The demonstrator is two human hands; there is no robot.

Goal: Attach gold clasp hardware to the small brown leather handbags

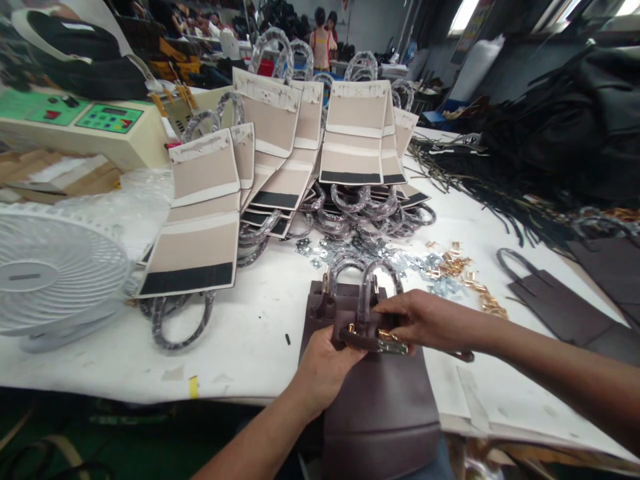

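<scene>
A dark brown leather bag panel (377, 400) hangs over the table's front edge, its two plastic-wrapped handles (367, 283) standing up. My left hand (327, 367) grips the left side of a folded strap on the panel, thumb near a small gold fitting (351, 328). On the strap's right side my right hand (407, 319) is closed around a shiny gold metal piece (393, 341). Its fingertips partly hide that piece. Behind the panel lie scattered silver metal plates (370, 248) and a pile of gold fittings (453, 261).
Several beige-lined bag panels (200, 230) are stacked across the white table (250, 347). A white fan (60, 273) stands at left, below a machine with green panels (107, 119). Black straps (465, 177) and brown panels (565, 303) lie right. People (321, 41) are in the background.
</scene>
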